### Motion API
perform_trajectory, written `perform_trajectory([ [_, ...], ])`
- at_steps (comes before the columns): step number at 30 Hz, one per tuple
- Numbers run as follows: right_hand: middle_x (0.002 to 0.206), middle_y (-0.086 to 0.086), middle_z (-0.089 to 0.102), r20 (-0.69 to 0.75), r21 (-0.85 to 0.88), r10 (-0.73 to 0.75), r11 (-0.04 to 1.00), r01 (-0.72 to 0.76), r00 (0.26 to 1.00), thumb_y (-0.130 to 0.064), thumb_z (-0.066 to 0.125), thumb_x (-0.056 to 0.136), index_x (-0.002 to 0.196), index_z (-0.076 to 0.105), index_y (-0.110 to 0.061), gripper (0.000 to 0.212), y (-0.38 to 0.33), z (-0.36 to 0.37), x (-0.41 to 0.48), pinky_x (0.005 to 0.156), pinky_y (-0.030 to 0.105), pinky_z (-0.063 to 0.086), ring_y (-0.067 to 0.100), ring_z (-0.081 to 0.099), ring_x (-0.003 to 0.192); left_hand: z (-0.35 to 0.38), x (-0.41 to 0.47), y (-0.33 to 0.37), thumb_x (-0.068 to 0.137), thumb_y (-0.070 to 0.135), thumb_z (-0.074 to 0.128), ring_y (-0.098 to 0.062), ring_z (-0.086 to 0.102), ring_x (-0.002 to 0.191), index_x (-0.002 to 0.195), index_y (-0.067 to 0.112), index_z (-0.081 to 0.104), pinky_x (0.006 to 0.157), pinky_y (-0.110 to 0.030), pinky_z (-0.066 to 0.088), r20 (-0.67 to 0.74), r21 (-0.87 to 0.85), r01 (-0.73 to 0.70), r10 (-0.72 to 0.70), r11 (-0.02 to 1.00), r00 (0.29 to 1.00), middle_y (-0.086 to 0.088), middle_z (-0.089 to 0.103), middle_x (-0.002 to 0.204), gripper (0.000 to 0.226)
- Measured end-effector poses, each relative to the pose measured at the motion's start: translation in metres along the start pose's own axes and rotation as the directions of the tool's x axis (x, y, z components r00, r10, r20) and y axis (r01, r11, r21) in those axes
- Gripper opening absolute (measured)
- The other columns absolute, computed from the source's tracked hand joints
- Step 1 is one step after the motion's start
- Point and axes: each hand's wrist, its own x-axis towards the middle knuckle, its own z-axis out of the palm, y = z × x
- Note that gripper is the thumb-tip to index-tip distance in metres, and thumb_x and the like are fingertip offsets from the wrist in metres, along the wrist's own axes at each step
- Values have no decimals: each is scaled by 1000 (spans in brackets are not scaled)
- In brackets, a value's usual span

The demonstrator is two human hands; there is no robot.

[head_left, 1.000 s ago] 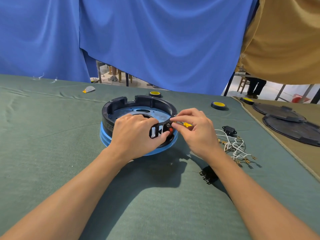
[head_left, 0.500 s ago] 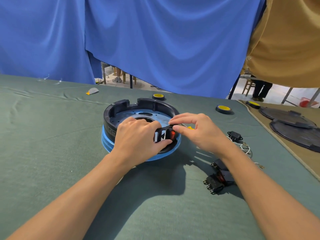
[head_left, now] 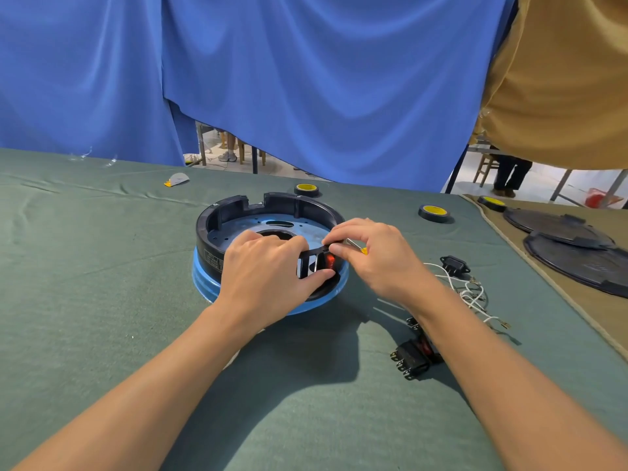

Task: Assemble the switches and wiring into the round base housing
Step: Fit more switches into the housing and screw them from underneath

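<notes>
The round base housing [head_left: 238, 212] sits on a blue ring in the middle of the green-clothed table [head_left: 102, 283]. The left hand [head_left: 268, 266] grips its near wall, fingers curled inside and thumb pressed under the slotted panel. The right hand [head_left: 377, 260] pinches the red rocker switch [head_left: 329, 261] seated in that panel. Spare black switches [head_left: 413, 360] and white wires [head_left: 470, 294] lie just right of the right forearm (partly hidden by it).

Left grip [head_left: 268, 266] and right grip [head_left: 377, 260]: bare human hands. Behind them, left forearm [head_left: 153, 368] and right forearm [head_left: 492, 368], unsleeved to frame edge.
</notes>
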Motion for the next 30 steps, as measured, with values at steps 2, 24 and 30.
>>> perform_trajectory([
  [2, 109, -9, 66, 50, -42, -13, 999, 15, 999, -17, 61, 94, 105, 74, -18, 16, 0, -5, 1, 104, 39, 39, 13, 57, 108, 0, 0, 0, 75, 69, 63, -19, 64, 57, 75, 21, 72, 73, -32, 46, 6, -5, 3, -3, 1000, 1000, 7, 65, 56, 49],
  [24, 103, -2, 74, 130, 72, -38, 997, 29, 991, -17, 64, 93, 101, 77, -21, 16, 7, -8, 7, 86, 12, 40, 8, 60, 101, 3, 2, 0, 76, 77, 47, -19, 63, 63, 82, 25, 69, 80, -34, 36, 43, 20, 65, -66, 998, 997, 7, 66, 61, 57],
  [30, 104, -11, 72, 84, 71, -79, 995, 74, 993, -12, 67, 90, 100, 77, -17, 15, 8, -3, 6, 83, -7, 30, 2, 59, 102, 4, 1, 0, 78, 60, 68, -19, 66, 63, 84, 22, 72, 79, -35, 41, 29, 46, 24, -25, 999, 999, 7, 68, 62, 38],
])
